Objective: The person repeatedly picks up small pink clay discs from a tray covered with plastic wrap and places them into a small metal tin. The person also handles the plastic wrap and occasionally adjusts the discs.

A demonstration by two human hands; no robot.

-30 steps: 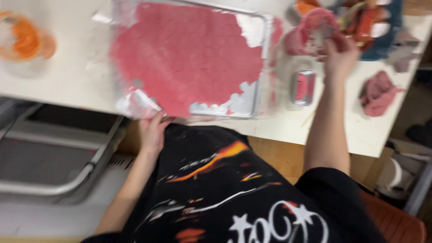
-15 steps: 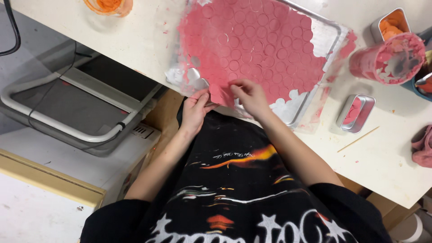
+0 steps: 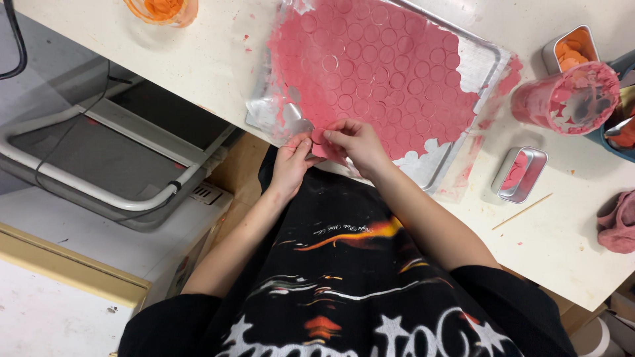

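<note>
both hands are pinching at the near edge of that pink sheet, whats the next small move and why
Probably lift the small pink disc clear of the pink sheet. The left hand and right hand meet on it at the tray's near edge, and the sheet is scored with many circles.

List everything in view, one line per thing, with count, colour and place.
pink sheet: one, pink, stamped with many circles, spread over the tray
tray: one, silver metal, on the table under the sheet
table: one, off-white, across the top of the view
pink-smeared cup: one, pink, right of the tray
small tin of pink discs: one, silver, near the tray's right corner
tin of orange discs: one, silver, top right
orange bowl: one, orange, top left edge
wooden stick: one, pale, on the table right of the small tin
pink lump: one, pink, right edge
left hand: one, at the sheet's near edge
right hand: one, pinching the sheet's near edge
</note>
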